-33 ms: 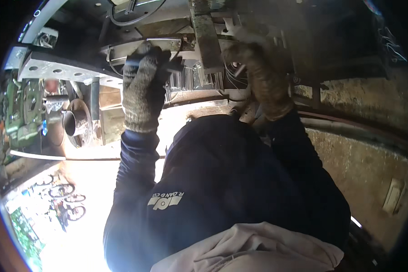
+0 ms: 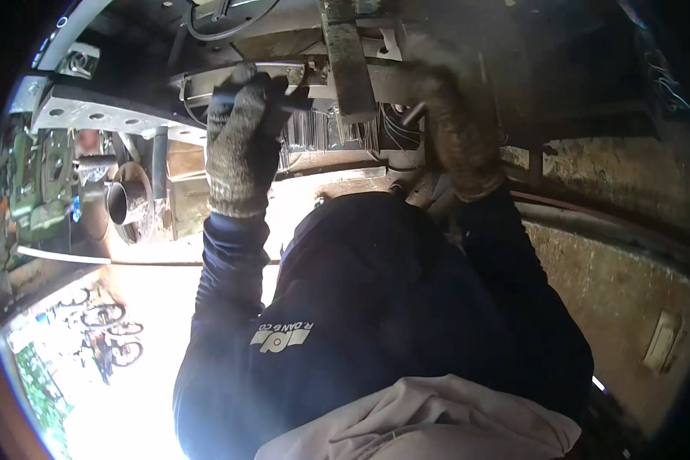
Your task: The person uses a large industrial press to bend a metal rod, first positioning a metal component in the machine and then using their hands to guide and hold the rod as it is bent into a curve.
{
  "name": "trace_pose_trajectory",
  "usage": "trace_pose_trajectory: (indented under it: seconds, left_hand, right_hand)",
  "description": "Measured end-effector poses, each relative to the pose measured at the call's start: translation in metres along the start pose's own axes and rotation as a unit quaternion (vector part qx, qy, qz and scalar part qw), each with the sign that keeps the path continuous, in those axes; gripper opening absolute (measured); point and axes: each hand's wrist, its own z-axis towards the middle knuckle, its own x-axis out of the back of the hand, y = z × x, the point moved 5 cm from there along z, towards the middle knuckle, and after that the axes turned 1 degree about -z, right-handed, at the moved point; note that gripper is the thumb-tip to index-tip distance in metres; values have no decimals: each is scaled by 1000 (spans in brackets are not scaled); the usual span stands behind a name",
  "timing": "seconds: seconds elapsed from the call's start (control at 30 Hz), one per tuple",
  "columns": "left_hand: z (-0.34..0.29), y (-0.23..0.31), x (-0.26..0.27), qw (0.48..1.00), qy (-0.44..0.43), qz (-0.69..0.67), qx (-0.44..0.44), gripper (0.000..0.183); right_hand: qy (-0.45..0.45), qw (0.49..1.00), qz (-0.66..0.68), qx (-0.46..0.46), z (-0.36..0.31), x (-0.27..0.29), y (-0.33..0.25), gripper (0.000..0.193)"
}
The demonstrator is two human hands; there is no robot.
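My left hand [image 2: 239, 149], in a grey knitted glove, is closed around a dark piece [image 2: 290, 100] with a flat end jutting to the right; its kind cannot be made out. Across from it, my right hand [image 2: 461, 138], in a browner glove, is curled with its fingers blurred. A short grey metal rod [image 2: 414, 114] pokes out of it on the left; the rest is hidden in the fist. Between the hands a worn flat bar [image 2: 350, 73] comes down from the far side. Several thin metal rods [image 2: 308, 130] stand in a row below it.
A perforated metal beam [image 2: 115, 117] runs at the left, above a round pipe opening [image 2: 119, 203]. Loose dark wires [image 2: 395, 126] curl near my right hand. Haze blurs the dark upper right. Bicycles [image 2: 103, 316] stand in bright light at lower left.
My right hand has shifted right, away from the flat bar, with the rod in it. My left hand has barely moved.
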Motion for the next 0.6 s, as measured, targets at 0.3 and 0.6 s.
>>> trace_pose_trajectory:
  seconds: [0.3,0.6]
  left_hand:
    - [34,-16,-51,894,91,-418,134,34]
    - [67,-24,-49,913,-34,-396,89,45]
  right_hand:
    - [59,996,10,68,27,92,2,59]
    - [67,989,77,105,48,100,28,46]
